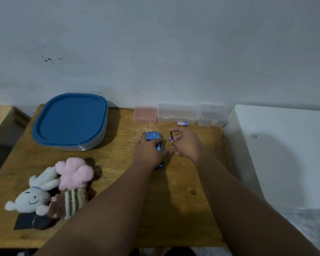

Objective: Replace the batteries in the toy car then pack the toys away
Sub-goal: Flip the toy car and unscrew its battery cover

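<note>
Press the toy car (pixel 153 135) firmly on the table (pixel 174 209) with the left hand (pixel 149 154) curled over it. Hold the screwdriver (pixel 171 134), pinched in the right hand (pixel 187 143) just beside the car, straight, and turn slowly to avoid slipping. Spare battery (pixel 182 123) just beyond the right hand.

Both bare forearms reach forward from the lower edge and draw together. The left grip (pixel 149 154) lies palm-down, thumb and fingers curled round the toy car (pixel 153 135) — the right grip (pixel 186 143), just beside it, pinches a thin screwdriver (pixel 171 135) upright.
</note>
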